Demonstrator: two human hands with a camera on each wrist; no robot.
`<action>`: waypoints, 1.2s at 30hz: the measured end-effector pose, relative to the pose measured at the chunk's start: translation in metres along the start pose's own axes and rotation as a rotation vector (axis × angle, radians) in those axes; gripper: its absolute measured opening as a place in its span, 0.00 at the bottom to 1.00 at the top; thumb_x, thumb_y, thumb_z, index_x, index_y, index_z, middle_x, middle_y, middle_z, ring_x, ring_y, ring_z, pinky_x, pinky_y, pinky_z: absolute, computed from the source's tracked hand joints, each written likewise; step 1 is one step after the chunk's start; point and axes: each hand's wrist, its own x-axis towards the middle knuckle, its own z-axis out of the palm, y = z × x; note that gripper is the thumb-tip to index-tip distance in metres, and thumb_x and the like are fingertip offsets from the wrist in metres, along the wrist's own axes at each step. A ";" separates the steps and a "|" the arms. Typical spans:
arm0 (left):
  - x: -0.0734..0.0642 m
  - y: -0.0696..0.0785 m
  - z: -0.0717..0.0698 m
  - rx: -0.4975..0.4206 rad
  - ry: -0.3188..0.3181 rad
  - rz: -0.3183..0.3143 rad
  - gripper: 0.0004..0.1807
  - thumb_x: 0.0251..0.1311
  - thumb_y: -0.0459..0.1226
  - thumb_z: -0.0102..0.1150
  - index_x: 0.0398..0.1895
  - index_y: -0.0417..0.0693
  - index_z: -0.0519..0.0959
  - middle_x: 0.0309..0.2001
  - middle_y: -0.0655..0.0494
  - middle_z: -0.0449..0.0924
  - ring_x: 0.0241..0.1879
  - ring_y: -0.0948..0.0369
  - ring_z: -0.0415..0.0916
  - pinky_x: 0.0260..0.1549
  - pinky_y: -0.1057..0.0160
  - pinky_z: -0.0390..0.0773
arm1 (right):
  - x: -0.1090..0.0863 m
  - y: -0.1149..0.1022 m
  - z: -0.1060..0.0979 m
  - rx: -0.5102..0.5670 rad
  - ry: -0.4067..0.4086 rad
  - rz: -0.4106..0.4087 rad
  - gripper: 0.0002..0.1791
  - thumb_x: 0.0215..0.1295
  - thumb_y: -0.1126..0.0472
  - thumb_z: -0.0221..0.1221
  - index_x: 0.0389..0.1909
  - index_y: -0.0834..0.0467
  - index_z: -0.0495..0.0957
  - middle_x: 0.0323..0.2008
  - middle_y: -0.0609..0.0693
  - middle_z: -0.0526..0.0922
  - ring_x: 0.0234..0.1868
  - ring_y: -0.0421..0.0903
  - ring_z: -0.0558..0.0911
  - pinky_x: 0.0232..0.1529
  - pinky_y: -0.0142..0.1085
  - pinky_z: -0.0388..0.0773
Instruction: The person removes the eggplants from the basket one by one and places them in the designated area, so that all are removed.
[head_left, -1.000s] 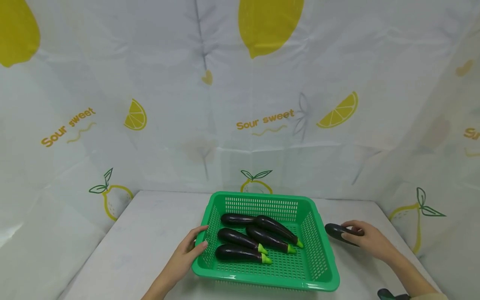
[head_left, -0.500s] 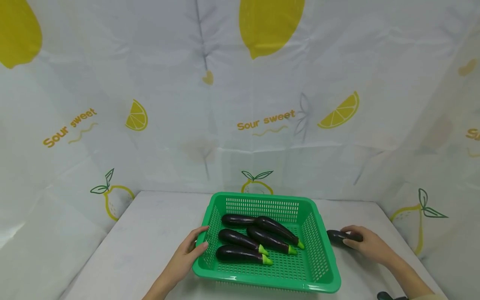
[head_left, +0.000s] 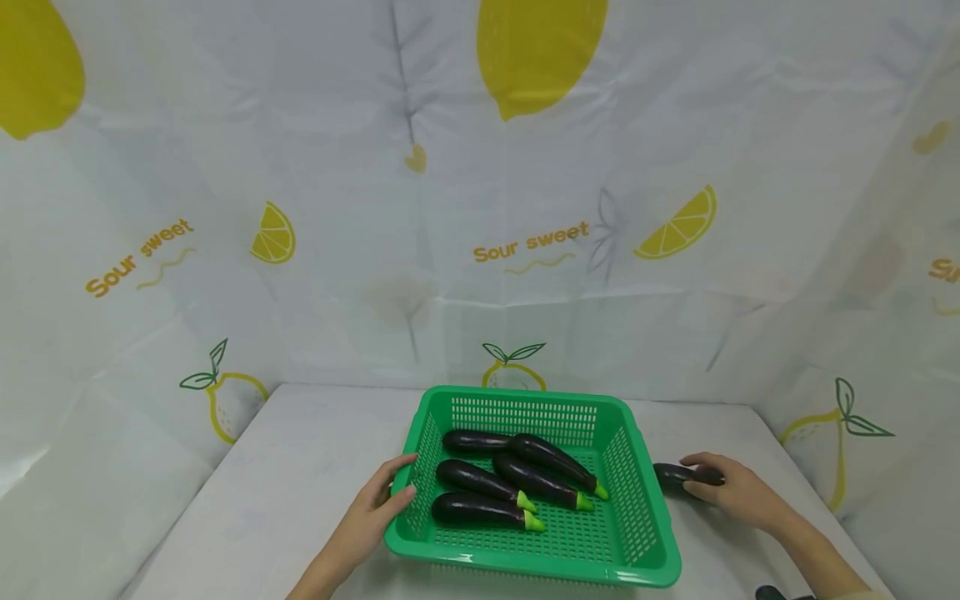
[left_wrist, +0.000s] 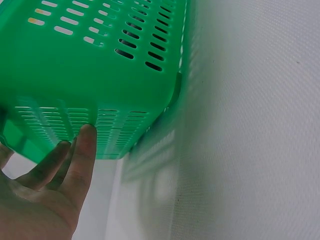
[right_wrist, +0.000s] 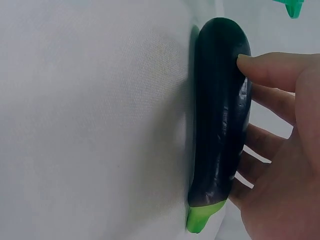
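Observation:
A green plastic basket [head_left: 525,562] with slotted walls stands mid-table, holding several dark purple eggplants [head_left: 480,510] with green stem ends. My left hand [head_left: 367,508] grips its left rim, thumb and index fingertip over the edge. In the left wrist view, that hand's fingers [left_wrist: 82,155] lie against the outer wall. Right of the basket, my right hand [head_left: 735,492] holds another eggplant [right_wrist: 220,115], its thumb on one side and fingers on the other. This eggplant lies along the white tabletop in the right wrist view, its green stem toward the bottom.
The white table [head_left: 285,467] carries the basket. White sheeting [head_left: 337,275] with lemon prints rises behind and at both sides. A dark rounded thing [head_left: 768,592] shows at the bottom edge, beside the right forearm, mostly cut off.
My right hand and its eggplant have shifted slightly down in the head view, and the eggplant has turned a little. The left hand and basket stay in place.

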 end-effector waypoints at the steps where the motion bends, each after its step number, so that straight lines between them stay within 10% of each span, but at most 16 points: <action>1: 0.000 0.000 0.000 0.000 -0.002 0.002 0.29 0.75 0.49 0.55 0.75 0.57 0.65 0.77 0.42 0.58 0.75 0.42 0.55 0.67 0.44 0.64 | -0.001 0.000 0.000 0.000 0.001 -0.005 0.28 0.67 0.52 0.65 0.59 0.67 0.76 0.50 0.64 0.81 0.53 0.66 0.78 0.53 0.62 0.74; 8: 0.000 -0.001 -0.001 0.004 -0.012 0.007 0.29 0.75 0.48 0.54 0.75 0.55 0.65 0.76 0.42 0.59 0.74 0.43 0.58 0.62 0.58 0.69 | -0.004 -0.005 -0.001 -0.011 0.018 -0.028 0.26 0.66 0.54 0.65 0.57 0.68 0.77 0.46 0.60 0.83 0.49 0.61 0.81 0.49 0.59 0.78; 17: -0.001 0.000 0.000 -0.005 0.002 0.001 0.29 0.74 0.49 0.55 0.75 0.57 0.65 0.76 0.43 0.58 0.75 0.42 0.55 0.68 0.42 0.62 | -0.016 -0.016 -0.013 -0.044 0.061 -0.082 0.25 0.70 0.51 0.63 0.57 0.66 0.78 0.53 0.65 0.81 0.54 0.67 0.78 0.49 0.63 0.76; 36: 0.000 0.002 0.001 -0.006 0.015 0.016 0.27 0.74 0.47 0.56 0.73 0.57 0.67 0.75 0.42 0.60 0.74 0.42 0.59 0.65 0.45 0.68 | -0.044 -0.075 -0.026 -0.035 0.242 -0.279 0.21 0.73 0.51 0.62 0.57 0.62 0.80 0.51 0.54 0.84 0.52 0.57 0.81 0.51 0.57 0.79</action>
